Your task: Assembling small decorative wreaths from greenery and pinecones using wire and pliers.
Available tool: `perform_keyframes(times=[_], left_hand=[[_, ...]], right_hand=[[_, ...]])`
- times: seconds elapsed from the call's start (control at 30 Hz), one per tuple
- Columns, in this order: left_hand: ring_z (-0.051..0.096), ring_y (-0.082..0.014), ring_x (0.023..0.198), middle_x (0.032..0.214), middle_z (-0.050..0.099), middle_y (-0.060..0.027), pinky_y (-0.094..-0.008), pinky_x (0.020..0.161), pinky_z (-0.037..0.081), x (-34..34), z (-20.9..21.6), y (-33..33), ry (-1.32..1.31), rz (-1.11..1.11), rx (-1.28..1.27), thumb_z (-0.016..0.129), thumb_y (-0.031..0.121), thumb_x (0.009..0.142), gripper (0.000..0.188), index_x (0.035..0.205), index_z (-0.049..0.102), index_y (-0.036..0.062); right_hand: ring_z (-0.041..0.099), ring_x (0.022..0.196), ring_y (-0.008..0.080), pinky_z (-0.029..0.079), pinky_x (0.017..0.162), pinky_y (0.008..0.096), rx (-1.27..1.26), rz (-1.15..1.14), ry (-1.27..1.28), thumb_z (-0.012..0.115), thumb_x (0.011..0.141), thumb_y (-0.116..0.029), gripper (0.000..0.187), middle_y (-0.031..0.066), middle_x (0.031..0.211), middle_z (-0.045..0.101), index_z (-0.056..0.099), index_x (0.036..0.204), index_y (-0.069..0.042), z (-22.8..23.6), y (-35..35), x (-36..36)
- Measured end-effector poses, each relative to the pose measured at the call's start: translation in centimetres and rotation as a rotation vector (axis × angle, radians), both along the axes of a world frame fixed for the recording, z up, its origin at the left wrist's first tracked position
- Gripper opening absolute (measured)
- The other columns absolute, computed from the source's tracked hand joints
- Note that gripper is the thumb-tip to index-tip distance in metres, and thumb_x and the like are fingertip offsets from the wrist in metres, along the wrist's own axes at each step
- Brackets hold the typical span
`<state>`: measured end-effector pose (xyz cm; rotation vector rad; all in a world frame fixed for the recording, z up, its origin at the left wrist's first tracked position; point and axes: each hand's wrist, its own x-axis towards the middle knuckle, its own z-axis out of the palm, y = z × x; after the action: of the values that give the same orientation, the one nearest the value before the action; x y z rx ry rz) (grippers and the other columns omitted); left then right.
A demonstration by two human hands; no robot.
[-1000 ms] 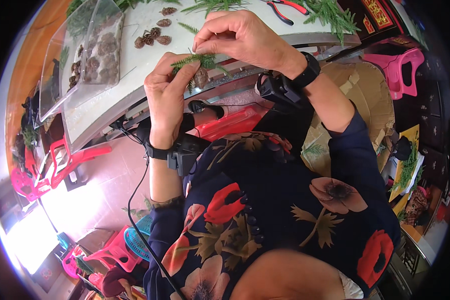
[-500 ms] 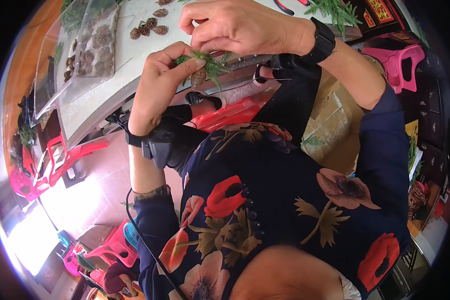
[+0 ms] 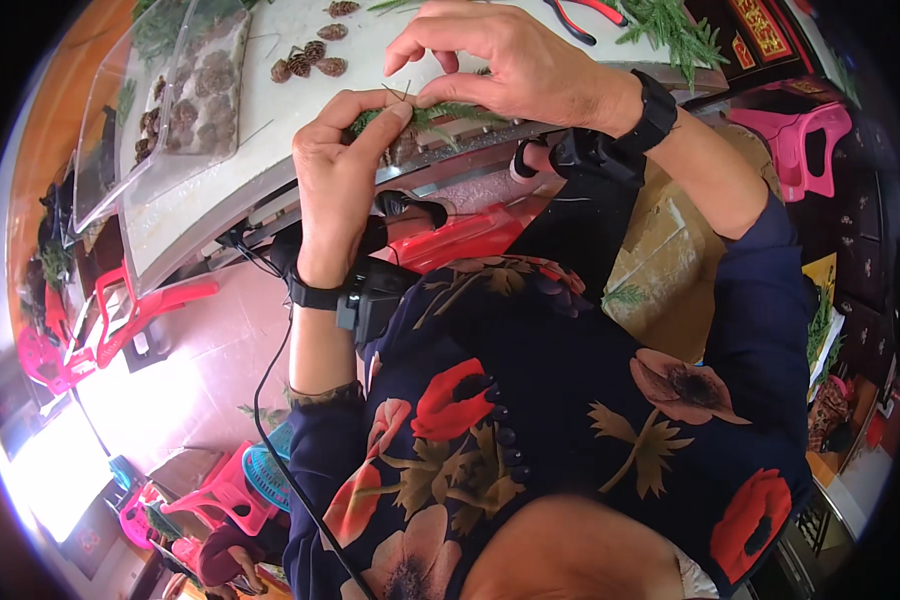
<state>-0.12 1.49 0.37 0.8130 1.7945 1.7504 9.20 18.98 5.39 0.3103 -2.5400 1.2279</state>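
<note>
Between the thumb and curled fingers of my left hand (image 3: 345,150), a green artificial fir sprig (image 3: 445,118) is pinched, at the near edge of the table. A brown pine cone (image 3: 402,150) hangs below the sprig, partly hidden by my thumb. Thin dark stem or wire ends (image 3: 405,92) stick up by the left thumb tip. Close on the right is my right hand (image 3: 505,70), its thumb beside the sprig and its index finger apart from the thumb. Nothing shows in the gap between them.
Loose pine cones (image 3: 315,55) lie on the white table (image 3: 260,110). A clear plastic box (image 3: 120,190) with cones stands at the left. Red-handled pliers (image 3: 575,25) and more fir sprigs (image 3: 670,40) lie at the back right. Pink plastic stools (image 3: 805,140) stand around.
My right hand's fingers have spread away from the sprig, and its index finger has lifted from the thumb. My left hand still pinches the sprig and has shifted slightly right.
</note>
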Motion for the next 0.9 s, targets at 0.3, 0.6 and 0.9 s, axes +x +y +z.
perform_keyframes(times=[0.3,0.6,0.9], left_hand=[[0.052,-0.0049,0.07,0.079,0.062,-0.0006,-0.0192,0.065,0.04,-1.2,-0.1,-1.5,-0.305,-0.266,-0.008,0.058,0.005,0.086,0.011,0.091,0.066,-0.0002],[0.057,-0.0123,0.079,0.087,0.062,-0.0054,-0.024,0.075,0.043,-2.8,-1.4,-3.9,-0.532,-0.358,0.091,0.054,0.005,0.084,0.014,0.092,0.062,-0.0039],[0.056,-0.0102,0.077,0.084,0.061,-0.001,-0.0255,0.071,0.044,-1.6,-2.0,-5.1,-0.212,-0.281,0.076,0.055,0.004,0.086,0.011,0.09,0.063,-0.002]], right_hand=[[0.059,0.077,0.0177,0.044,0.066,0.0293,0.509,0.194,0.339,0.071,0.076,-0.015,0.016,0.0018,0.099,0.059,0.066,0.091,-0.012,-1.6,1.1,-1.1],[0.059,0.078,0.0168,0.044,0.065,0.0285,0.578,0.201,0.473,0.069,0.078,-0.014,0.017,0.0012,0.104,0.06,0.064,0.094,-0.013,-2.0,-1.3,-2.4],[0.058,0.083,0.0186,0.043,0.07,0.0302,0.5,0.164,0.121,0.067,0.08,-0.011,0.011,0.0028,0.096,0.059,0.058,0.086,-0.009,-2.2,-3.8,-2.4]])
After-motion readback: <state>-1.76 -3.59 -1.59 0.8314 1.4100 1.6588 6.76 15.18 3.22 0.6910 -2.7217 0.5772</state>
